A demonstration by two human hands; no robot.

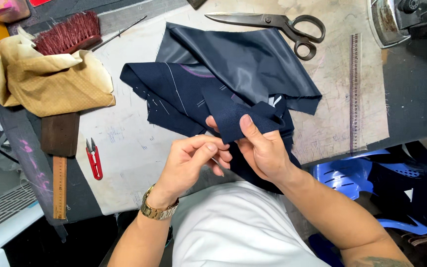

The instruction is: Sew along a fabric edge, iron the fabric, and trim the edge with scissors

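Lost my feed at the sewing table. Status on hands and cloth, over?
Right hand pinching folded navy fabric, thumb on top. Left hand fingers curled beside it, at the cloth's edge. Scissors and red snips lie apart on the table.

Setting: a tailoring workshop. Evidence: a chalk-marked cutting table (124, 148) lies under the hands. Large tailor's shears (273, 23) rest beyond the hands. A red thread snip (94, 159) and a wooden ruler (59, 188) lie left of the left hand. A clothes brush (67, 33) sits far left.
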